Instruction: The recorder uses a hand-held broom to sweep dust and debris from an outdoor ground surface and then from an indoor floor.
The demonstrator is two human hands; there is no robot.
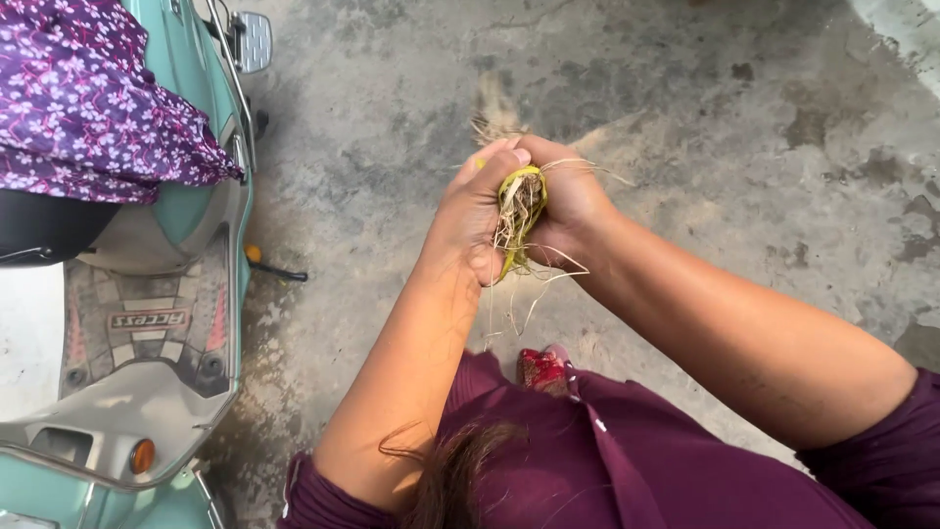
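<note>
Floor (685, 118): grey concrete, one, under everything.
Scooter (147, 323): one, teal, at 9 o'clock.
Cloth (88, 98): one, purple, at 10 o'clock, on the scooter.
Left hand (472, 211): clenched on husk.
Right hand (568, 201): clenched on husk.
Husk (519, 211): one, yellow-green, fibrous, mid-frame between both hands; long axis 12-to-6; equally near both.

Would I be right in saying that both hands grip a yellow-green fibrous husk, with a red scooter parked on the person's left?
Not quite: the scooter is pale teal, not red, as the head view shows. Otherwise yes: the left hand and right hand both grip the yellow-green fibrous husk.
</note>
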